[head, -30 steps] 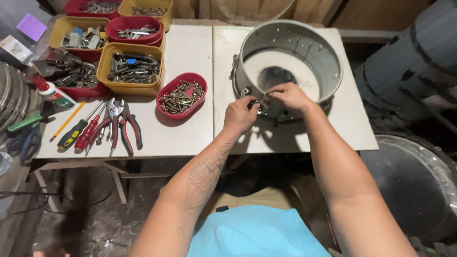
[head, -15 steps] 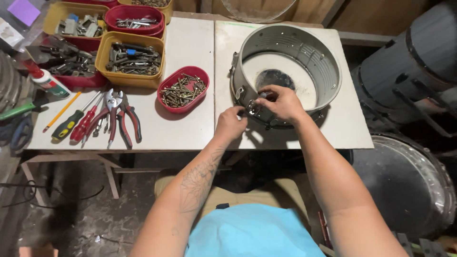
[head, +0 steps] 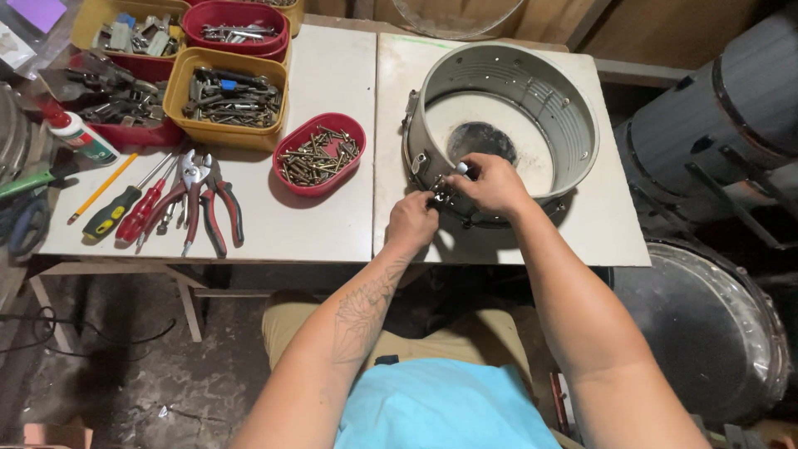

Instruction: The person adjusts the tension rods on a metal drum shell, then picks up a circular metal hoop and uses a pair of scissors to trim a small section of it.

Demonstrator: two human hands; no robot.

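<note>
Two hands at a grey drum shell [head: 507,83] on the desk [head: 332,75], left hand [head: 411,220] and right hand [head: 495,185] both pinched on its near-wall metal lug [head: 440,195] (small, partly hidden), red tray of screws [head: 318,154] nearby.

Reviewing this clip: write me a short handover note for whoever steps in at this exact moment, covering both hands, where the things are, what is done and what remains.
Left hand: closed on a small metal fitting at the near outside wall of the grey drum shell.
Right hand: reaching over the near rim, fingers inside the shell at the same spot, pinching something small; what exactly is hidden.
Things: shell stands open side up on the white table. Red tray of screws to its left, pliers and screwdrivers further left.
Done: a few fittings already sit on the shell's outer wall.
Left: the fitting in hand looks unfinished; whether it is tight cannot be seen.
</note>
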